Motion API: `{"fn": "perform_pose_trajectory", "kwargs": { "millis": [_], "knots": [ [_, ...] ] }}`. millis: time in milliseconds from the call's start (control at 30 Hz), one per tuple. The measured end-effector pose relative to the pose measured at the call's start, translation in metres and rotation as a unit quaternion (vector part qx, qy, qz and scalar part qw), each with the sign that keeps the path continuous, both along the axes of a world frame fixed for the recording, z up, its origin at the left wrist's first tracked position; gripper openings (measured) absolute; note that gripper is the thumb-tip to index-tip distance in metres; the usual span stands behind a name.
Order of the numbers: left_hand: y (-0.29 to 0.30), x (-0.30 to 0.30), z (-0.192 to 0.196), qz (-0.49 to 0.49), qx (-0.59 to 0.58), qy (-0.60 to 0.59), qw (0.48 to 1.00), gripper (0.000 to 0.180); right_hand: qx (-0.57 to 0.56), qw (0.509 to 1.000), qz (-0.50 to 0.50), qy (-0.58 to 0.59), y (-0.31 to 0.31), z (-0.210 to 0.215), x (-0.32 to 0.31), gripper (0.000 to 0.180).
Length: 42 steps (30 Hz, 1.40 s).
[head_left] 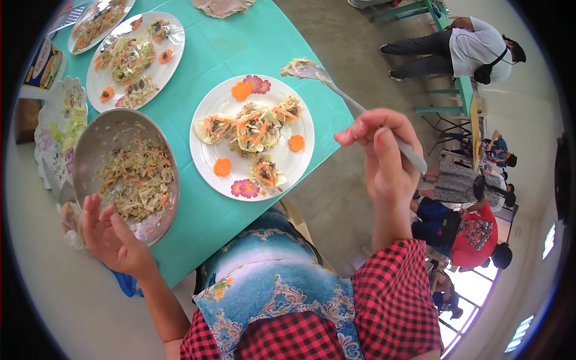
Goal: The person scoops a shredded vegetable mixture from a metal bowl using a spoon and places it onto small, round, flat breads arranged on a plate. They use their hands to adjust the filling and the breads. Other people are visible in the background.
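My right hand [390,159] is raised past the table's right edge, its fingers closed round the handle of a metal spoon [347,98]. Pale, wet bits of food cling to the spoon's tip. Below the spoon, to its left, lies a white plate [205,163] with pink flowers on its rim. It carries a central mound of shredded vegetable salad [258,129], smaller mounds around it, and carrot flowers [222,167]. My left hand [117,237] hovers open at the near side of a metal bowl [96,141], holding nothing. Chopped salad mix [138,180] partly fills that bowl.
Behind the bowl sits a plastic-wrapped plate of food [171,72], with another wrapped plate [99,27] farther back. A scalloped dish [45,123] with lettuce scraps and a yellow-blue container [45,66] stand left. Several people and green tables [465,96] are off to the right.
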<state>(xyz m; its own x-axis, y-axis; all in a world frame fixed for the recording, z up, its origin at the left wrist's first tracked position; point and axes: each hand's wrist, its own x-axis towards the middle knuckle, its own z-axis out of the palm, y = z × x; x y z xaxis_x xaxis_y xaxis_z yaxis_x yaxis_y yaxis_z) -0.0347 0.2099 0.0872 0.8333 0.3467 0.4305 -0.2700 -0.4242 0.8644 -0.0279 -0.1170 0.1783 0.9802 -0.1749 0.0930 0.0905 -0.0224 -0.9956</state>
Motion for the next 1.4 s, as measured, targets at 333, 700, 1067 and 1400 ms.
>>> {"fn": "perform_pose_trajectory", "kwargs": {
  "millis": [333, 700, 1067, 1400],
  "knots": [
    [-0.084, -0.016, 0.016, -0.341, 0.057, 0.151, 0.926, 0.029, -0.072, 0.997, 0.032, 0.014, -0.004, -0.042, 0.029, 0.027],
    [-0.131, 0.001, -0.053, -0.233, 0.071, 0.314, 0.918, 0.025, -0.023, 0.994, 0.069, 0.076, -0.008, -0.069, 0.05, 0.021],
    [-0.153, 0.012, -0.081, -0.142, 0.099, 0.232, 0.957, 0.016, -0.034, 0.987, 0.124, 0.094, -0.018, -0.086, 0.061, 0.02],
    [-0.157, 0.016, -0.085, -0.12, 0.129, 0.173, 0.969, 0.016, -0.05, 0.986, 0.115, 0.107, -0.024, -0.087, 0.06, 0.021]
  ]
}}
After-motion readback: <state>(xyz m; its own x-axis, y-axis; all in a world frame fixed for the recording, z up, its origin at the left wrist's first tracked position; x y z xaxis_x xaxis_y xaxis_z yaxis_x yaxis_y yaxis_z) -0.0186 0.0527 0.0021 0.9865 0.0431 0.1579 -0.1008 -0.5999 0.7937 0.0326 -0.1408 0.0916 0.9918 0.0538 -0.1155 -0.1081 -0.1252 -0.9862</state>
